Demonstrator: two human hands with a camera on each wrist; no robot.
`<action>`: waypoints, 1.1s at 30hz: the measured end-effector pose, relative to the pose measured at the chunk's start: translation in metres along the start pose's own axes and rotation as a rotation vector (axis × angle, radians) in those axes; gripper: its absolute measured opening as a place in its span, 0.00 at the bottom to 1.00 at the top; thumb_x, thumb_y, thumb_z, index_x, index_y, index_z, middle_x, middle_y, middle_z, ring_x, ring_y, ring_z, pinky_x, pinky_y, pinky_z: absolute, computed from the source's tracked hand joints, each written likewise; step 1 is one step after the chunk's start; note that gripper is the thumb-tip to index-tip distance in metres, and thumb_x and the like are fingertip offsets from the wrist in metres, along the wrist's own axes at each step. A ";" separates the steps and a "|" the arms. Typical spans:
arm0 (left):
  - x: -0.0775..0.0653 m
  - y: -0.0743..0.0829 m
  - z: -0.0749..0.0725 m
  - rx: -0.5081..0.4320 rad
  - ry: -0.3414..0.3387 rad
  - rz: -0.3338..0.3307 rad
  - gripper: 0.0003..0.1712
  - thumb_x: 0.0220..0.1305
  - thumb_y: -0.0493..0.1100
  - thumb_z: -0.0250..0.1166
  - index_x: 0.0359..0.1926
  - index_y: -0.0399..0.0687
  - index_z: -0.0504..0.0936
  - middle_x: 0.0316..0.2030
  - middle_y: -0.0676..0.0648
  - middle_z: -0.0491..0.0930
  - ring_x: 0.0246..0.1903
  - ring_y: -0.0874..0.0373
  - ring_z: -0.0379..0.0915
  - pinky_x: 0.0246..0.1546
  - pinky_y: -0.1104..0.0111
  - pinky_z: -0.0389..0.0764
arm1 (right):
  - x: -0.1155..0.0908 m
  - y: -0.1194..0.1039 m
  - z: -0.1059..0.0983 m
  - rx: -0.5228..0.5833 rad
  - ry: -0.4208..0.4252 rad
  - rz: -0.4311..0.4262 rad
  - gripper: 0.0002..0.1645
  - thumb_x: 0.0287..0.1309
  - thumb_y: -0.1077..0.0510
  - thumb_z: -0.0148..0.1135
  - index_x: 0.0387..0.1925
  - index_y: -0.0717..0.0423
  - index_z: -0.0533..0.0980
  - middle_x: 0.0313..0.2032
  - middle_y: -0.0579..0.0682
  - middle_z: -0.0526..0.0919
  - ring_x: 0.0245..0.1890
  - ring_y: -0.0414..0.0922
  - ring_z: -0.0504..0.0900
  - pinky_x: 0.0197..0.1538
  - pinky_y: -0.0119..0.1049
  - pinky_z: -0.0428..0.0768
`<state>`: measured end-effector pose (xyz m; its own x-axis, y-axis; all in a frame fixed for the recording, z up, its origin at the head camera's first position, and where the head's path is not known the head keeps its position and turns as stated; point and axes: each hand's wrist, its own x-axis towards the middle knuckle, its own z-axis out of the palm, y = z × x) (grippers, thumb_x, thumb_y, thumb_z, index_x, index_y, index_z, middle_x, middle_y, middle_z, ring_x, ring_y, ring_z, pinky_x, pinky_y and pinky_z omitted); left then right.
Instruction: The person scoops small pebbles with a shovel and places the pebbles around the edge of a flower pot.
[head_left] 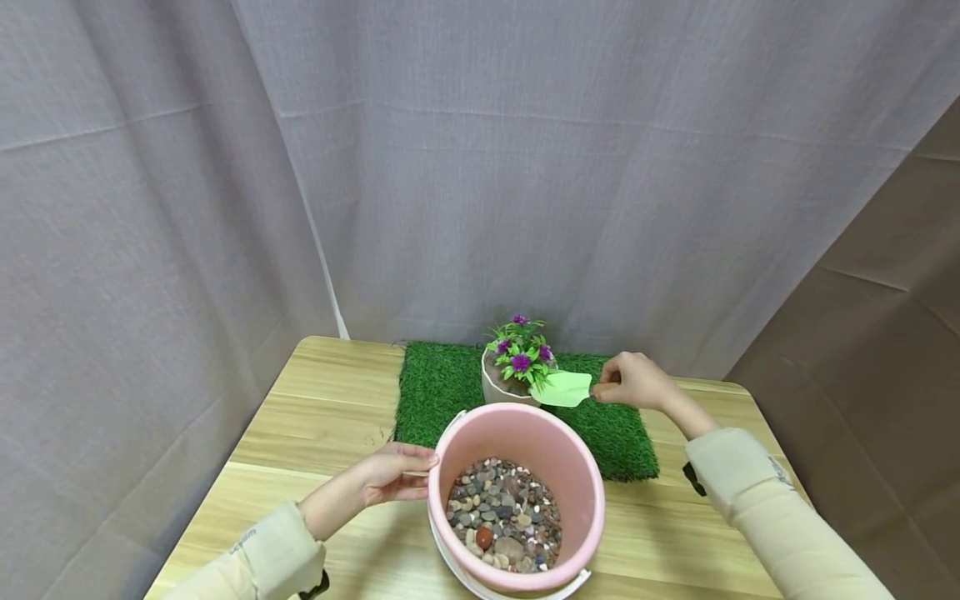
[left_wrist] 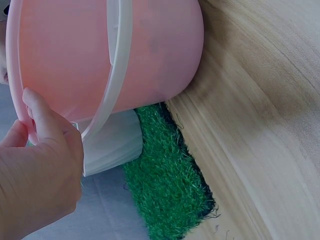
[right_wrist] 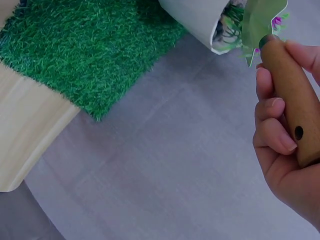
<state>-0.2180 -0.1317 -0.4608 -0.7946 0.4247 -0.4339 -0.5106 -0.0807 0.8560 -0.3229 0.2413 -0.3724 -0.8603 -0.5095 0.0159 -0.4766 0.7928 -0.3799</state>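
A pink bucket point(head_left: 525, 429) with pebbles point(head_left: 504, 508) in its bottom stands on the table at the front. My left hand point(head_left: 390, 473) pinches the bucket's rim at its left side, thumb and fingers on either side of the edge in the left wrist view. With my right hand point(head_left: 636, 382) I grip the wooden handle point(right_wrist: 292, 95) of a small trowel, whose light green blade point(head_left: 564, 389) points left over the right edge of a white flowerpot point(head_left: 495, 392). Purple flowers point(head_left: 521, 362) with green leaves rise from the pot, close to the blade tip.
Under the pot lies a green artificial grass mat point(head_left: 438, 392) on the wooden table point(head_left: 322, 417). The bucket's white handle point(left_wrist: 117, 60) hangs down around its outside. Grey curtains point(head_left: 480, 167) enclose the table's back and left side.
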 end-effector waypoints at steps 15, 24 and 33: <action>0.004 -0.001 -0.002 0.012 0.006 -0.009 0.17 0.64 0.35 0.58 0.52 0.29 0.73 0.27 0.51 0.80 0.28 0.65 0.79 0.39 0.73 0.88 | -0.031 -0.001 -0.031 -0.021 0.011 -0.035 0.08 0.48 0.59 0.68 0.18 0.50 0.78 0.15 0.38 0.71 0.16 0.31 0.62 0.18 0.22 0.63; 0.002 -0.001 -0.001 0.011 0.009 -0.015 0.18 0.64 0.35 0.58 0.52 0.28 0.73 0.26 0.51 0.80 0.27 0.65 0.79 0.38 0.73 0.88 | -0.037 -0.016 -0.033 0.059 -0.017 -0.135 0.03 0.46 0.61 0.68 0.23 0.51 0.80 0.18 0.38 0.76 0.17 0.29 0.65 0.18 0.22 0.70; 0.001 0.000 -0.001 0.020 0.008 -0.018 0.19 0.64 0.35 0.58 0.54 0.27 0.72 0.26 0.52 0.79 0.27 0.65 0.78 0.38 0.74 0.88 | -0.042 -0.039 -0.019 0.080 -0.058 -0.259 0.04 0.45 0.63 0.67 0.28 0.54 0.81 0.20 0.39 0.78 0.17 0.27 0.66 0.17 0.23 0.73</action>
<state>-0.2193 -0.1319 -0.4611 -0.7879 0.4189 -0.4514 -0.5182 -0.0550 0.8535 -0.2712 0.2379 -0.3409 -0.6985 -0.7122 0.0701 -0.6618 0.6056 -0.4419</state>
